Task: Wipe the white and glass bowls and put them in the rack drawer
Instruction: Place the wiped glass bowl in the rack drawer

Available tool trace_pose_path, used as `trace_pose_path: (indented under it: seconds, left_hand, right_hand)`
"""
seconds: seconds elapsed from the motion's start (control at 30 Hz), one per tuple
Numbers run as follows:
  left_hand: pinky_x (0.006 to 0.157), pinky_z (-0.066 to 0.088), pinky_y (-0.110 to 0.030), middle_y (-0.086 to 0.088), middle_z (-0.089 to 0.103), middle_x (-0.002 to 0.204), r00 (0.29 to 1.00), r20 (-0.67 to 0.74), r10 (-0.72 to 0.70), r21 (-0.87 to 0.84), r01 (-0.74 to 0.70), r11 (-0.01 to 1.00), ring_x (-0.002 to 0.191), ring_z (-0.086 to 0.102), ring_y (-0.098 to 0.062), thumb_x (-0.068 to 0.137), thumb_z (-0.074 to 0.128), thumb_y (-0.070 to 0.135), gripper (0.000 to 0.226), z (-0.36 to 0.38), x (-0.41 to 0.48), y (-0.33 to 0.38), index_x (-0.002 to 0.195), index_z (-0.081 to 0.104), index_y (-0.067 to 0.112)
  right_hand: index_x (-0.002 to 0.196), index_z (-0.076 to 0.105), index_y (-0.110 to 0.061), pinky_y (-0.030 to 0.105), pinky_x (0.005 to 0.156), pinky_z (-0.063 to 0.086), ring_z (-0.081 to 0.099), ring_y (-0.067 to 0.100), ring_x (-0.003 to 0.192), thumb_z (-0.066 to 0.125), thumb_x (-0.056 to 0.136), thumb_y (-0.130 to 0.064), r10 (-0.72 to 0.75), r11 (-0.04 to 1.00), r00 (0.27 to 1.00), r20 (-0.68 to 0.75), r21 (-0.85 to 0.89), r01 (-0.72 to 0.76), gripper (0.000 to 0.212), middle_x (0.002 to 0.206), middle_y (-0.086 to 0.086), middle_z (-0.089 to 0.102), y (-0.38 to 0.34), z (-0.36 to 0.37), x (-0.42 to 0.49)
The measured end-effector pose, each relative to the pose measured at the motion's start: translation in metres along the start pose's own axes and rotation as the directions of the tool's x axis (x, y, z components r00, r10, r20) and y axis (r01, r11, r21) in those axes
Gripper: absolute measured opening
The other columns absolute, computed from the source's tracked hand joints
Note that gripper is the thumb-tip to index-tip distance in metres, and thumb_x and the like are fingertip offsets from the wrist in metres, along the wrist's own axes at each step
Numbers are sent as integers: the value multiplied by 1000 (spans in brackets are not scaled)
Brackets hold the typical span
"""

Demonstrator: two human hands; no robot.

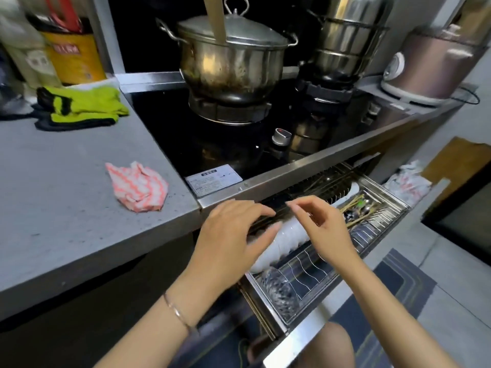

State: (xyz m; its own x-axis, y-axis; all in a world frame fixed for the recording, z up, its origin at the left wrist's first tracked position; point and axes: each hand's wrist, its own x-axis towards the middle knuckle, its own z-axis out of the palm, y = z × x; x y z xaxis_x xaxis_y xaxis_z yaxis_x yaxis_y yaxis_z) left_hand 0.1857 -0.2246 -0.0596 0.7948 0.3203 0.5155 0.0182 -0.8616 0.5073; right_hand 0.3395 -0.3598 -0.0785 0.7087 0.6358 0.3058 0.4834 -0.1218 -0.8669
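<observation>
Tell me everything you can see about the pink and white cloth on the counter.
The cloth is a thin-looking fabric rag with pink and white wavy stripes. It lies crumpled and loosely folded on the speckled grey counter, near the counter's right edge beside the black hob. Nothing but the counter touches it.

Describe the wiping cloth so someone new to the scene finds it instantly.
Start at the grey countertop left of the black stove. Near its front right corner lies a crumpled cloth. It is pink-and-white zigzag striped, unlike the lime-green and black gloves farther back.
</observation>
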Motion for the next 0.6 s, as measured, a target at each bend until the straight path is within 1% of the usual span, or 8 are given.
trace_pose_path:
  seconds: [0.07,0.1,0.2,0.3,0.4,0.47,0.53,0.6]
  left_hand:
    - [96,40,-29,15,67,102,993,-109,51,51,-45,998,107,57,-8,90,48,50,33,-39,1,-3,104,67,28]
    - [96,41,-31,13,67,102,987,-153,50,79,-38,996,108,57,-10,89,49,48,32,-56,0,-9,103,67,26]
    - [90,42,-32,13,65,103,976,-214,-41,159,76,984,102,58,-11,88,48,49,32,-102,-8,-38,103,66,27]
    - [87,44,-33,14,66,104,957,-240,-165,196,215,957,100,59,-13,86,44,51,34,-136,-26,-66,100,66,30]
    - [84,41,-27,18,65,104,924,-299,-236,250,315,916,101,55,-6,86,40,55,38,-162,-43,-81,98,67,32]
    - [85,40,-26,18,65,102,911,-312,-271,263,357,896,101,56,-7,85,39,57,39,-175,-51,-87,97,67,32]
    - [88,42,-28,19,64,102,901,-318,-296,255,382,888,102,58,-10,84,38,57,40,-185,-57,-90,97,66,32]
    - [90,44,-32,23,60,101,894,-325,-307,241,393,888,102,59,-9,84,38,56,38,-193,-63,-92,97,65,33]
  right_hand:
    - [99,69,-14,17,83,49,65,7,93,61,92,-12,-78,997,996,32,22,78,11,96,-7,70,-33,13,0]
    - [99,69,-13,17,83,49,65,6,93,61,92,-11,-122,992,991,50,25,121,12,98,-8,70,-48,21,1]
    - [100,68,-20,20,88,48,63,5,101,62,92,-19,-249,967,960,126,-14,253,11,104,-15,68,-83,50,9]
    - [106,67,-24,18,95,42,56,-1,113,60,89,-33,-345,925,906,243,-72,372,20,115,-19,63,-104,84,19]
    - [110,68,-24,21,103,38,51,-4,119,64,89,-32,-363,907,863,351,-81,414,23,123,-18,59,-117,117,24]
    - [110,69,-25,24,103,39,50,-2,119,61,88,-42,-360,899,839,407,-90,429,29,123,-18,59,-125,135,26]
    - [110,69,-26,27,100,42,51,0,117,56,85,-53,-340,878,833,436,-171,448,39,121,-18,59,-133,147,27]
    - [111,66,-26,29,93,45,52,4,113,58,85,-56,-302,833,850,431,-313,455,40,118,-17,60,-138,155,30]
